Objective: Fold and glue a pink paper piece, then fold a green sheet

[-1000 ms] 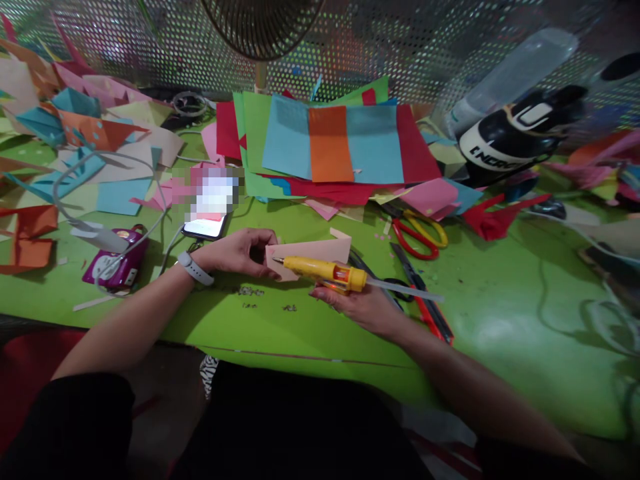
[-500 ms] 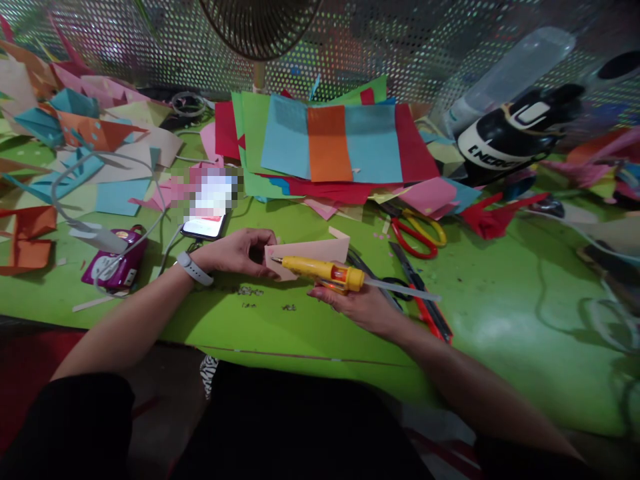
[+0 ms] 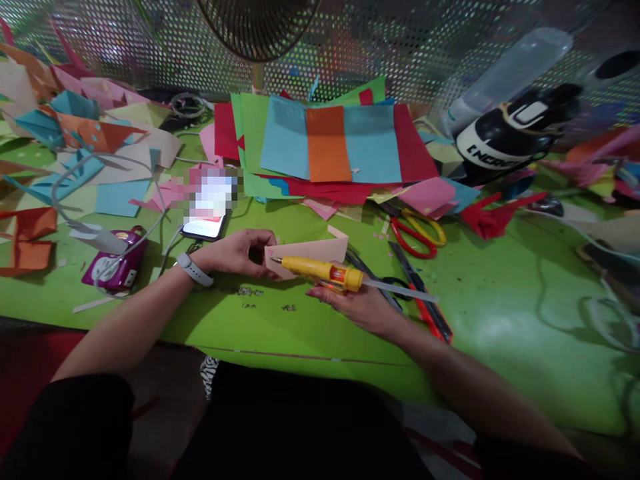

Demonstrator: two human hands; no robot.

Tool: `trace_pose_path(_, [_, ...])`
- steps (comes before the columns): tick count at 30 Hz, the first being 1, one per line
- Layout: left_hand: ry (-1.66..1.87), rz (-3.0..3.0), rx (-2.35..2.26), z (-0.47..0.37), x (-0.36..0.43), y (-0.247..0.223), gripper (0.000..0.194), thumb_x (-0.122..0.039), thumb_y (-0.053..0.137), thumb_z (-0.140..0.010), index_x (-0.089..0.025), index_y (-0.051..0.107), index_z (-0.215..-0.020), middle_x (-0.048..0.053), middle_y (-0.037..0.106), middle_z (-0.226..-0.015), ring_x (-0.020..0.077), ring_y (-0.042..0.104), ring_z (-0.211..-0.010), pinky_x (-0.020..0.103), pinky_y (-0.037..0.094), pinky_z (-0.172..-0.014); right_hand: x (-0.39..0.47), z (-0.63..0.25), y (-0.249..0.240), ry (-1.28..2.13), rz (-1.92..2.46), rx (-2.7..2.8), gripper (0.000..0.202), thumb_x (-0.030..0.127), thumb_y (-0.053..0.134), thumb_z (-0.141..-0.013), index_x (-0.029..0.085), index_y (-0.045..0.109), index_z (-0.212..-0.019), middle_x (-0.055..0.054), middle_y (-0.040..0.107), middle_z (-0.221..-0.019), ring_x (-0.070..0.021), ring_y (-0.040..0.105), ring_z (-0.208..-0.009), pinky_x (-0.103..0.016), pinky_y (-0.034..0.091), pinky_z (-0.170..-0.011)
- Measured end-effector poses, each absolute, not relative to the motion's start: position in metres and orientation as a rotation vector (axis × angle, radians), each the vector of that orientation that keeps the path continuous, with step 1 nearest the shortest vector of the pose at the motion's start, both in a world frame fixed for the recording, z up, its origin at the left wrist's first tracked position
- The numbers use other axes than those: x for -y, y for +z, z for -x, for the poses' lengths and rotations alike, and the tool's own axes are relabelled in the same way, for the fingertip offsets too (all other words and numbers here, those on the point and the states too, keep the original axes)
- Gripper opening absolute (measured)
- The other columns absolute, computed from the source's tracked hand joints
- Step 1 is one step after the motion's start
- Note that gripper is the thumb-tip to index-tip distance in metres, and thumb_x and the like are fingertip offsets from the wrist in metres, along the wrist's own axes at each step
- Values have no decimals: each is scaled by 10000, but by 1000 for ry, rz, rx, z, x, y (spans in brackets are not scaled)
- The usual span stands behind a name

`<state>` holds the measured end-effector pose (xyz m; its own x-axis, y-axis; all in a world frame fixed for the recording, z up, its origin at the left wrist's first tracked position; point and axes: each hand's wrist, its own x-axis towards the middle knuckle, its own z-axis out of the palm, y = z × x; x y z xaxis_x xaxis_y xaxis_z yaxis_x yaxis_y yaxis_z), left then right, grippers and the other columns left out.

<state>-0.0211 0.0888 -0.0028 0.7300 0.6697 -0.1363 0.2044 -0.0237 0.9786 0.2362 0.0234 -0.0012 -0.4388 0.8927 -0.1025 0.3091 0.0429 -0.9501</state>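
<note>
My left hand [image 3: 249, 252] is closed on the left end of a folded pale pink paper piece [image 3: 320, 251], which stands up a little from the green table. In my right hand [image 3: 350, 301] is a yellow hot glue gun [image 3: 320, 270], its nozzle pointing left. The metal tip lies at the paper's left end, close to my left fingers; whether it touches the paper I cannot tell. A translucent glue stick [image 3: 400, 291] juts out from the back of the gun. Most of the fingers of my right hand are hidden beneath the gun.
A red-black utility knife [image 3: 425, 300] and red-yellow scissors [image 3: 416, 235] lie to the right. Behind are stacked coloured papers [image 3: 327, 143], with a black bottle [image 3: 510, 143] beside them. A phone [image 3: 210, 207] and a purple device [image 3: 114, 261] with cables sit left. Small dark bits [image 3: 249, 291] lie in front.
</note>
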Motion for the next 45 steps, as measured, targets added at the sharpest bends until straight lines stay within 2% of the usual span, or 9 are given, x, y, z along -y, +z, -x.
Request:
trace_pose_path(8, [438,-1567,-725,21,-89,-4,287,-201,800,-688,-144,568,-848,4,635,-798,107,602,-722,240,491,-654,-20,-239,-2,1358,1277,1821,309,510,688,-806,225,629,-910,-29,696,-866,-203,657,-789,-360,593,-729])
trace_pose_path(13, [435,-1530,-729,21,-87,-4,302,-198,806,-678,-142,561,-846,7,647,-808,103,613,-721,244,501,-675,-16,-241,3,1206,1379,1974,319,526,658,-833,223,565,-800,22,592,-684,-145,548,-615,-274,454,-534])
trace_pose_path(20, [437,-1531,-744,21,-87,-4,321,-217,814,-674,-147,548,-837,6,651,-805,106,619,-724,246,500,-673,-17,-243,9,1055,1357,2132,332,529,629,-868,225,543,-765,29,559,-665,-124,508,-566,-261,387,-512])
trace_pose_path(23, [437,-1561,-754,22,-88,-1,324,-232,819,-676,-145,548,-831,-5,634,-784,95,597,-696,231,486,-639,-14,-249,17,986,1195,2203,254,470,639,-884,228,578,-838,5,621,-741,-133,562,-613,-269,447,-567])
trace_pose_path(26, [429,-1593,-769,22,-88,3,318,-256,817,-692,-145,553,-830,-3,627,-788,93,587,-688,218,478,-611,-11,-267,27,865,1034,2263,184,380,657,-881,236,608,-985,-42,690,-915,-179,653,-799,-302,515,-693])
trace_pose_path(29, [385,-1604,-827,23,-90,7,324,-273,819,-695,-147,562,-847,-2,632,-782,98,593,-678,206,473,-582,-16,-301,33,715,1073,2291,224,314,650,-867,249,610,-1077,-65,695,-1046,-223,662,-949,-354,533,-797])
trace_pose_path(35, [336,-1590,-901,23,-96,11,310,-260,829,-680,-165,587,-849,-5,650,-786,109,613,-687,209,494,-600,-50,-399,19,400,1433,2160,212,263,632,-792,201,686,-987,-111,679,-1082,-275,653,-1009,-432,518,-884])
trace_pose_path(40, [311,-1566,-949,23,-98,12,323,-270,843,-670,-176,589,-848,-5,658,-781,121,626,-685,208,504,-587,-76,-450,7,399,1610,2237,352,212,553,-820,66,684,-1112,-174,648,-1198,-280,605,-1151,-416,446,-964])
trace_pose_path(45, [298,-1571,-962,26,-101,13,327,-306,835,-683,-182,585,-855,1,674,-793,132,648,-702,218,530,-601,-73,-456,14,287,1629,2308,352,189,585,-848,114,654,-1185,-173,603,-1329,-300,561,-1245,-449,443,-997])
